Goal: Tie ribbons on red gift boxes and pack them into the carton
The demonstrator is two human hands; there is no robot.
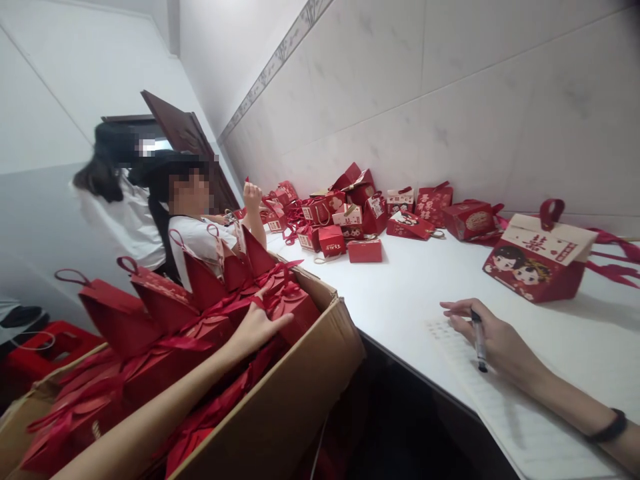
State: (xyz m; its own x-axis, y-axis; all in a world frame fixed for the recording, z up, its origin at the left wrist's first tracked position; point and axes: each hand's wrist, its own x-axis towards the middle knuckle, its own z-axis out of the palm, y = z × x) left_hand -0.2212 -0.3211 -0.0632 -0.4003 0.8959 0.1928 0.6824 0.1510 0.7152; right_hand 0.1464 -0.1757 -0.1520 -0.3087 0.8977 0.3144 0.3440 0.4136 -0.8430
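My left hand (261,325) reaches into a cardboard box (280,393) packed with red gift boxes. Its thumb is spread to the right against a red gift box (295,308) tied with ribbon; the fingertips are partly hidden among the ribbons, and the hand seems to rest there without a grip. In my right hand (493,343) is a pen (479,343), its dark end pointing down. Below that hand lies a notebook page (505,413) with small marks. A red and cream gift box (543,260) with a ribbon loop and two cartoon faces stands beyond the hand.
More red gift boxes (365,251) are scattered along the tiled wall on the white table (400,287). Upright pointed gift boxes (117,313) fill the carton's left side. At the left are two people, one with a raised hand (253,195), and a red plastic stool (55,350).
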